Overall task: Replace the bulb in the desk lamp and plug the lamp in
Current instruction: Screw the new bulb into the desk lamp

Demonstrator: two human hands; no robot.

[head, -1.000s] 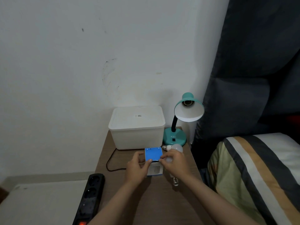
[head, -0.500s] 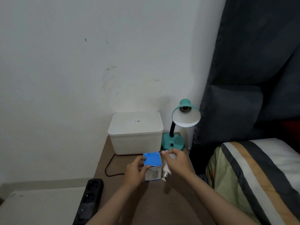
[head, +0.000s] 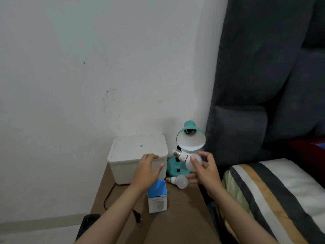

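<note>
A teal desk lamp [head: 190, 136] stands at the table's back right, its white shade facing me and its socket bare. My right hand [head: 204, 169] grips a white bulb [head: 187, 158] just below the shade, the screw base pointing up and left. A second white bulb [head: 178, 181] lies on the table in front of the lamp's base. My left hand [head: 147, 170] hovers with fingers apart over the blue and white bulb box [head: 157, 197], holding nothing. The lamp's black plug [head: 137, 216] lies loose on the table.
A white lidded plastic tub [head: 137, 155] stands against the wall left of the lamp. A black power strip [head: 88, 224] lies on the floor left of the brown table [head: 175, 226]. A bed with a striped cover [head: 274, 196] borders the right side.
My right hand has lifted the bulb out from beside the box up toward the shade. My left hand has let go of the box and risen above it. The camera moved closer.
</note>
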